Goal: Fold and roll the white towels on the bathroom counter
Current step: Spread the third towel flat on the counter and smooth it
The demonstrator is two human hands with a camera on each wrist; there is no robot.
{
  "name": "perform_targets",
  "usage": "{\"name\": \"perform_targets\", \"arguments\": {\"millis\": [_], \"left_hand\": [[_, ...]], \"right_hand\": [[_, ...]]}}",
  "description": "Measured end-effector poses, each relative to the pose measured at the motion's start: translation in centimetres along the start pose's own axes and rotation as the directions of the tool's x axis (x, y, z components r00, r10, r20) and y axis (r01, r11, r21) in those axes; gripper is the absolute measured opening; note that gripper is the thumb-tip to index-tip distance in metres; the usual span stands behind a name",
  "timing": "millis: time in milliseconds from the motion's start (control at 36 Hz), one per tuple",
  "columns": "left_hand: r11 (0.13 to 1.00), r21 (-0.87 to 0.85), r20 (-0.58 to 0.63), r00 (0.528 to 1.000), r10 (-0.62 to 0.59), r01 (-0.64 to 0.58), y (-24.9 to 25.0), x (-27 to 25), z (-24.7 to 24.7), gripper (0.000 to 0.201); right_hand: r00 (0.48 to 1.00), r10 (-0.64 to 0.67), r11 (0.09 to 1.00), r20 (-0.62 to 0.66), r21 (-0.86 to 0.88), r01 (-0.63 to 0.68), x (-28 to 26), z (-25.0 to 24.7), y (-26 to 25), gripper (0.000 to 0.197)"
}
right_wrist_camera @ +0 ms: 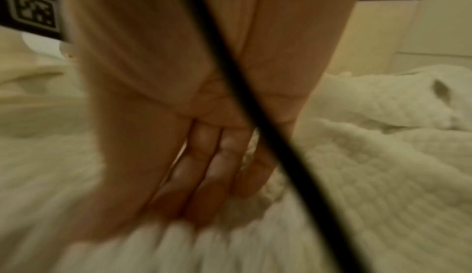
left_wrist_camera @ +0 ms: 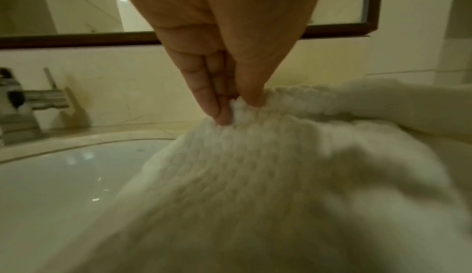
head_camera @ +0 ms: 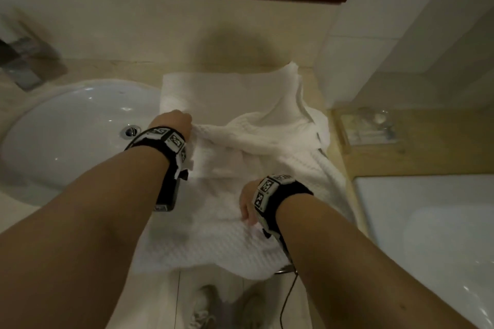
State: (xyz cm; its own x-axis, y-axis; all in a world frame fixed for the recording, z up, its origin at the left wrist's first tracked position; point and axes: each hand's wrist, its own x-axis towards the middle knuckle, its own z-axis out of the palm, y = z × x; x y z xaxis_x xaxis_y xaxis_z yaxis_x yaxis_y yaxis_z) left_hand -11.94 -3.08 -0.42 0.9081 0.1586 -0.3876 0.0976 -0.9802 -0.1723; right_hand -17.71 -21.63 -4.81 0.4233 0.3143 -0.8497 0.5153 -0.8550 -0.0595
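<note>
The counter (head_camera: 315, 83) was taken up largely by the white waffle towel (head_camera: 213, 238), spread between the sink (head_camera: 66, 136) on the left and a corner wall on the right, its near edge hanging over the counter's front lip. A second, smoother towel (head_camera: 219, 88) lay flat behind it against the back wall.

The step in hand was judged to be the first fold: the far part of the waffle towel was bunched and partly lifted, nothing was yet rolled, and the task was judged barely begun. The next move was judged to call for the pinched edge to be carried over and laid onto the nearer cloth, edges matched, and the bunched right side drawn flat.

Room was tight. On the left the towel's side lay along the sink rim; on the right the bunched cloth lay close to the wall and a clear dish (head_camera: 366, 128) on a lower ledge; open space was found mainly above and toward the body.

An edge of the waffle towel was pinched by the left hand (head_camera: 173, 121) between thumb and fingers (left_wrist_camera: 217, 103). The near part was touched by the right hand (head_camera: 247, 204), fingers (right_wrist_camera: 204, 168) bent down against a bunched ridge of cloth; whether that ridge was actually gripped could not be told through the blur.
</note>
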Motion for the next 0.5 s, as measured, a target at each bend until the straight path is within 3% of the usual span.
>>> {"name": "perform_targets", "arguments": {"millis": [111, 194, 278, 361, 500], "left_hand": [[0.99, -0.132, -0.025, 0.999, -0.046, 0.043, 0.4, -0.2, 0.8, 0.036], [0.954, -0.297, -0.06, 0.997, -0.049, 0.029, 0.8, -1.2, 3.1, 0.049], [0.927, -0.374, -0.023, 0.998, -0.052, 0.039, 0.8, -2.6, 5.7, 0.06], [0.947, -0.317, 0.136, 0.991, -0.014, 0.057, 1.1, -3.3, 7.6, 0.069], [0.98, -0.192, 0.232, 0.973, 0.002, 0.043, 2.3, -3.3, 8.2, 0.066]], "right_hand": [[0.996, 0.037, 0.978, 0.083, 0.202, -0.053, -1.1, 0.9, 1.9, 0.028], [0.981, 0.077, 0.978, -0.177, 0.207, -0.039, -0.5, -0.2, 3.4, 0.013], [0.918, 0.103, 0.977, -0.383, 0.21, -0.022, -0.6, -1.2, 3.7, 0.043], [0.896, 0.056, 0.993, -0.44, 0.122, -0.002, -1.1, -0.6, 3.6, 0.061], [0.873, 0.064, 0.987, -0.484, 0.158, 0.016, -0.8, -0.7, 4.0, 0.046]]}}
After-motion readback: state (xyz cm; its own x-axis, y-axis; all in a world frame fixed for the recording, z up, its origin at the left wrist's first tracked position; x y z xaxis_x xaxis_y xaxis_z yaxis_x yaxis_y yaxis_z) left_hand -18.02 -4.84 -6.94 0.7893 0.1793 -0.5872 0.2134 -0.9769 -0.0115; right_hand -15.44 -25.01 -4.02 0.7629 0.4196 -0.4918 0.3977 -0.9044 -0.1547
